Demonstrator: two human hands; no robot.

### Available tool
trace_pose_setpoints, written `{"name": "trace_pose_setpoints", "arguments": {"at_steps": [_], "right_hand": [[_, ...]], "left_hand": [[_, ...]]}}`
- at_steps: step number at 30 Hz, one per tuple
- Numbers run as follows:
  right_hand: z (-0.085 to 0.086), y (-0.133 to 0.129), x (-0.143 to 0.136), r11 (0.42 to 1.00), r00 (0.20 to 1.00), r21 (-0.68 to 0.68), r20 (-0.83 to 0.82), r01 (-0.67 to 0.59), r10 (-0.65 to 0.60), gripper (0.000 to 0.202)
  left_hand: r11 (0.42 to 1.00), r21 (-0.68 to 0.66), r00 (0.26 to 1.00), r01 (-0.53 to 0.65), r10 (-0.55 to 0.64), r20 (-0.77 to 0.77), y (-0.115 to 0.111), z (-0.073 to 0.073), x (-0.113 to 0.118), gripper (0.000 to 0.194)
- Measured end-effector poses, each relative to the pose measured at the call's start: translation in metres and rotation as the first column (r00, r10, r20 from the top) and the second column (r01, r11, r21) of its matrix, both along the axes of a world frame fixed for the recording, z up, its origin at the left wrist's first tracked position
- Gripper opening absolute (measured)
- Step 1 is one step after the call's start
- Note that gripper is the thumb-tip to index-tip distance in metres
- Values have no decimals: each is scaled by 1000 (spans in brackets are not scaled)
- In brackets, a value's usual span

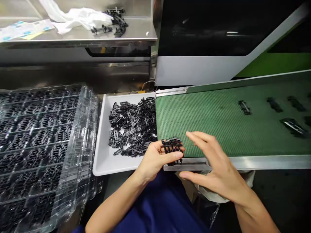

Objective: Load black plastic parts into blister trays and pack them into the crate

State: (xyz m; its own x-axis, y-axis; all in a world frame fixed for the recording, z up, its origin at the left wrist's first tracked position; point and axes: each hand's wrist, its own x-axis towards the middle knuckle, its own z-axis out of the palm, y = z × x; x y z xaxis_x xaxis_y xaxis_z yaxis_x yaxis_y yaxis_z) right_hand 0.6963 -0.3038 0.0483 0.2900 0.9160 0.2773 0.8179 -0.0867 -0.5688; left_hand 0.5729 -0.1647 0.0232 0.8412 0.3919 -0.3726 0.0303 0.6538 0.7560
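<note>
My left hand (pixel 157 158) grips a small stack of black plastic parts (pixel 173 147), its thumb pressed across their front. Just to the right, my right hand (pixel 213 165) hangs with thumb and fingers spread apart, and nothing shows between them. Both hands are over the near edge of the green conveyor belt (pixel 199 113). Behind my left hand, a white bin (pixel 102 155) holds a heap of loose black plastic parts (pixel 133 126) of a similar look.
Several black parts (pixel 245 107) lie spaced out on the belt's right side. Stacked clear plastic trays (pixel 80 136) filled with black parts stand at left. A steel shelf (pixel 138 30) above bears a white cloth (pixel 80 17) and more black parts (pixel 116 21). Metal rails (pixel 267 161) edge the belt.
</note>
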Motion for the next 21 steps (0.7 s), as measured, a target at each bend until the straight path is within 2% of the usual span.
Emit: {"name": "trace_pose_setpoints", "arguments": {"at_steps": [2,4,5,6,7,8,9,10,12,13,15,17,18,20,21], "right_hand": [[1,-5,10,992,993,-55,-11,-115,115,90],[0,-6,30,979,982,-100,-80,-179,172,85],[-2,-6,45,981,982,-117,-129,-152,137,76],[-3,-6,66,989,986,-137,-159,-62,40,65],[-5,-6,90,982,981,-164,-152,92,-118,53],[-7,-6,117,935,938,-175,-109,307,-328,40],[-8,-8,145,817,831,-174,5,549,-557,34],[-10,-9,173,673,690,-158,105,723,-716,30],[-11,-13,218,546,563,-139,149,826,-813,26],[-10,-14,232,530,547,-145,137,836,-826,22],[-8,-13,240,557,573,-166,68,814,-817,17],[-4,-8,222,620,627,-181,-18,764,-778,19],[-2,-5,206,674,671,-185,-86,715,-736,23],[3,2,166,818,747,-185,-337,545,-573,33],[4,5,144,884,736,-170,-498,435,-458,37]], "left_hand": [[996,-26,997,82,-81,12,-3,-2,9,32],[989,-52,990,137,-137,17,-6,-5,17,32],[987,-62,989,146,-146,9,-8,-6,22,33],[987,-70,990,143,-143,-2,-10,-7,26,35],[988,-75,991,133,-134,-12,-11,-8,29,36],[989,-80,992,121,-122,-16,-12,-8,33,36],[990,-85,993,113,-114,-13,-13,-8,35,37],[990,-93,994,110,-111,-6,-13,-6,37,37],[988,-110,994,108,-108,11,-13,-3,38,38],[987,-122,995,101,-101,13,-13,-1,37,39],[987,-148,998,64,-64,6,-11,2,32,40],[986,-169,1000,8,-8,1,-8,4,26,39],[984,-179,1000,-13,15,5,-7,5,22,37],[979,-202,999,-35,41,24,-4,7,13,35],[975,-217,998,-39,48,38,-2,8,8,35]]}}
